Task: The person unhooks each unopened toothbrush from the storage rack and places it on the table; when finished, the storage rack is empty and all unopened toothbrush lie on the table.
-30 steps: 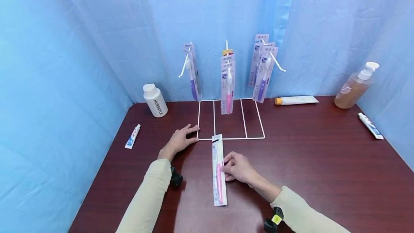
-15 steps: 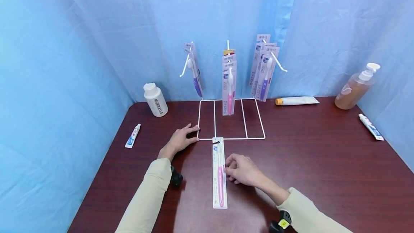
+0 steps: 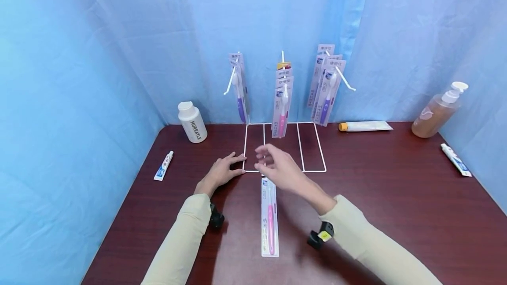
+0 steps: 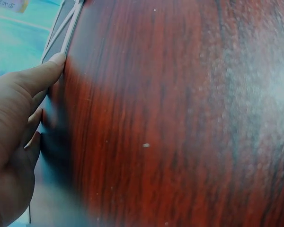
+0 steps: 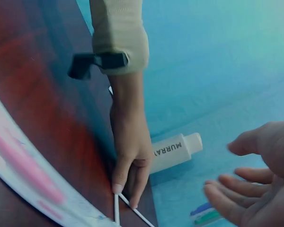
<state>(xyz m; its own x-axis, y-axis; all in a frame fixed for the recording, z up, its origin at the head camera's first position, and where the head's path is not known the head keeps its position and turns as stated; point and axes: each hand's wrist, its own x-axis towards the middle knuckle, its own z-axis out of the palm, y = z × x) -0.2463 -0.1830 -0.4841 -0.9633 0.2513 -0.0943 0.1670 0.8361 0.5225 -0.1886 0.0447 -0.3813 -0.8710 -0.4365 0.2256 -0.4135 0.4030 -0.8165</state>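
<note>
My left hand (image 3: pixel 222 170) rests at the near left corner of a white wire rack (image 3: pixel 314 171), its thumb and forefinger spread and touching the wires on either side of that corner. In the left wrist view the thumb (image 4: pixel 57 60) lies against the wire. A packaged pink toothbrush (image 3: pixel 271 223) lies lengthwise on the table just in front of the rack. Beyond its top end my right hand (image 3: pixel 279 166) is raised, holding nothing, fingers loosely bent. More packaged toothbrushes hang on the rack's hooks: purple at left (image 3: pixel 240 96), pink in the middle (image 3: pixel 282 109), purple at right (image 3: pixel 326 96).
A white bottle (image 3: pixel 192 122) and a small toothpaste tube (image 3: pixel 163 166) are at the left. An orange-capped tube (image 3: pixel 365 126), a pump bottle (image 3: pixel 435 113) and another small tube (image 3: pixel 456 160) are at the right. A blue curtain (image 3: pixel 158 34) stands behind.
My right hand has let go of the packaged pink toothbrush, which now lies flat on the table a little nearer, and has risen forward toward the rack. The left hand has stayed put.
</note>
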